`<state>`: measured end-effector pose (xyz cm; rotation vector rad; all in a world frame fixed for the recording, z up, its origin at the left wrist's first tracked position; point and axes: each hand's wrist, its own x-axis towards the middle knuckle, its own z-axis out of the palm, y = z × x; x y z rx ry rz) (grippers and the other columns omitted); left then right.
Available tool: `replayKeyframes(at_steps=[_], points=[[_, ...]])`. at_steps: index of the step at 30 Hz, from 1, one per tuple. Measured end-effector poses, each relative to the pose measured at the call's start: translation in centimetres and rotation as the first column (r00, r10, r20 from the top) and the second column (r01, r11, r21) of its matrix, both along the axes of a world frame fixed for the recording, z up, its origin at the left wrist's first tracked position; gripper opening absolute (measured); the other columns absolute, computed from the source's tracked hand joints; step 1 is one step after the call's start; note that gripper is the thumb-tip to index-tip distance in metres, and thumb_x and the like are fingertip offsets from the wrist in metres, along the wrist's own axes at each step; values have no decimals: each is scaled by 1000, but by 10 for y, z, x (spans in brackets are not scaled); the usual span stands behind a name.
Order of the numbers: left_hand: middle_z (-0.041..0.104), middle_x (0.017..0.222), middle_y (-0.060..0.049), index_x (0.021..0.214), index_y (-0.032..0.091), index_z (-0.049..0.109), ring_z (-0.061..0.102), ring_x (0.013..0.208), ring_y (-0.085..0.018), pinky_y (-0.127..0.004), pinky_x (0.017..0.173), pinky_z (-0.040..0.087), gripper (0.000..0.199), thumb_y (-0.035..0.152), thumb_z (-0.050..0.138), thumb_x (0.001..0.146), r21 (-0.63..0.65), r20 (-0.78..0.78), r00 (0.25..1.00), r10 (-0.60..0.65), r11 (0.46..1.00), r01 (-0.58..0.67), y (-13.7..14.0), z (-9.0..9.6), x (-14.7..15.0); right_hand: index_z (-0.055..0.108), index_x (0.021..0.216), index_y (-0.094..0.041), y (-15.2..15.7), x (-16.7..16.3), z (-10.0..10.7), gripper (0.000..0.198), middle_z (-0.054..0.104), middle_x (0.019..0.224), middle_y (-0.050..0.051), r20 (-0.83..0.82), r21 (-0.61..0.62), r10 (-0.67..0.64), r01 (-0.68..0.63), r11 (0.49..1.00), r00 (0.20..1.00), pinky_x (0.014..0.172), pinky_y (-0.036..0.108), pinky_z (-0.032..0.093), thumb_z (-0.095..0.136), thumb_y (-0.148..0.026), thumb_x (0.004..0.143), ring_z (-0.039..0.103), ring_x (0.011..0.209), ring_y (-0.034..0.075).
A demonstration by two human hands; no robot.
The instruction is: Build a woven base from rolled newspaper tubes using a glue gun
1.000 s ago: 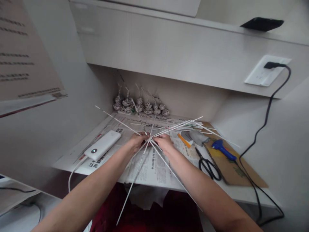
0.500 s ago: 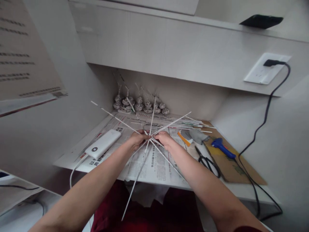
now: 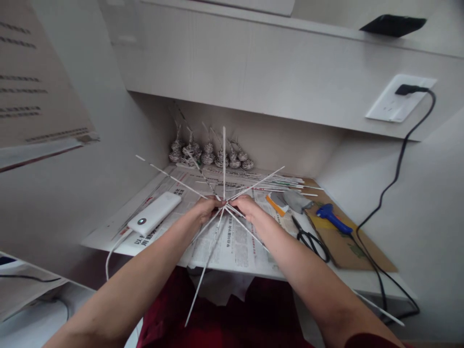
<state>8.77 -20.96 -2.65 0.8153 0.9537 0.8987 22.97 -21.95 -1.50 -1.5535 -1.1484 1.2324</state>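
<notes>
Several thin rolled-paper sticks (image 3: 224, 159) fan out like spokes from a crossing point held above the newspaper. My left hand (image 3: 209, 208) pinches them at the left of the crossing. Close beside it, my right hand (image 3: 244, 206) grips the same sticks from the right. One long stick reaches down toward my lap, and others point up, left and right. The fingertips partly hide the crossing, so how the sticks join there cannot be made out. Newspaper sheets (image 3: 232, 251) cover the tabletop under both hands.
A white power bank (image 3: 155, 212) with a cable lies left. At right are black-handled scissors (image 3: 311, 241), a blue glue gun (image 3: 333, 218) on cardboard (image 3: 362, 256), and a grey cloth (image 3: 297, 200). Several woven paper gourds (image 3: 208, 153) stand behind, near loose paper sticks (image 3: 279, 181).
The upper sticks have swung slightly: one now stands nearly upright, another leans up and left. A stick end now shows beyond my right forearm. Both hands keep their hold at the crossing.
</notes>
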Motion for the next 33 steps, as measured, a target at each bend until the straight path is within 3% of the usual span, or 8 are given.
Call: replayKeyframes(at_steps=[15,20,24,33], points=[[64,56,-2,66,10,60,62,49,-12,-21,53,52,14,2,70,63,44,44,998,49,998,-51,0,-7,0,58,58,-16,-1,0,2,18,61,46,0,-29,-54,6,-7,999,1000,37,19,38,73,-26,60,55,42,12],[62,54,-1,67,11,59,61,49,-13,-23,54,53,15,3,70,61,56,44,999,28,998,-30,0,-9,0,59,60,-16,2,1,-4,22,60,47,0,-8,-65,-35,34,997,999,38,21,41,71,-34,67,55,40,13],[62,54,0,66,13,57,61,49,-13,-24,55,53,18,3,70,60,63,47,997,57,996,-60,0,-10,1,57,59,-17,4,6,-7,32,53,40,-4,2,-59,-111,111,992,994,34,19,35,71,-44,68,47,32,9],[62,56,-2,65,12,58,59,46,-12,-21,47,49,19,5,74,57,68,-7,999,48,997,-47,2,-12,-1,59,70,-14,15,39,18,37,50,43,-4,-168,-97,-217,203,974,962,33,16,30,59,-49,81,48,34,7]])
